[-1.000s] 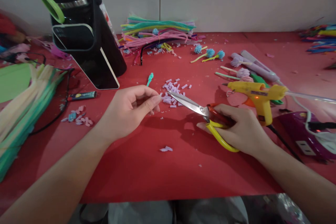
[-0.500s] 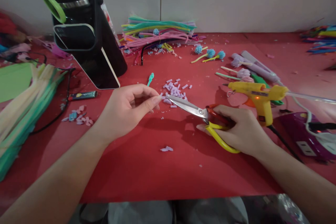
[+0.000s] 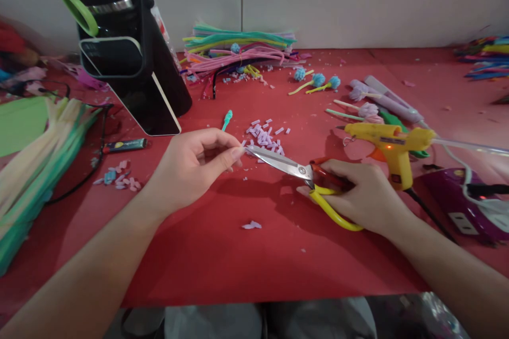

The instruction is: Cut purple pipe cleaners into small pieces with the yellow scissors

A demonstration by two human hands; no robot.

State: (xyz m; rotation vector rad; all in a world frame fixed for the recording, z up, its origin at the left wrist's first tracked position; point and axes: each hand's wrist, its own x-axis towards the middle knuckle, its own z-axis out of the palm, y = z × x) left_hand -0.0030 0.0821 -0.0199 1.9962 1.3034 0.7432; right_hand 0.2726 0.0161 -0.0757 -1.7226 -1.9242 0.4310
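Observation:
My left hand [image 3: 199,167] pinches a small lilac pipe cleaner piece [image 3: 243,144] between thumb and forefinger. My right hand [image 3: 356,193] is wrapped round the handles of the scissors [image 3: 286,164], one handle yellow and one dark red. Their blades point left and look closed or nearly so, with the tip at the pinched piece. Just behind the blades lies a loose heap of cut lilac pieces [image 3: 264,136]. A short turquoise twisted stem [image 3: 227,119] lies beyond my left hand. Nearer me are a few lilac scraps [image 3: 252,225].
A black bottle [image 3: 167,63] with a phone [image 3: 139,100] leaning on it stands at left. A yellow glue gun [image 3: 392,143] lies at right beside a purple power block [image 3: 457,204]. Pipe cleaners [image 3: 238,45] and blue pompom flowers [image 3: 318,80] lie toward the wall.
The scissor blades have closed slightly and their tip has shifted a little left, up to the piece in my left hand. Otherwise both hands have hardly moved.

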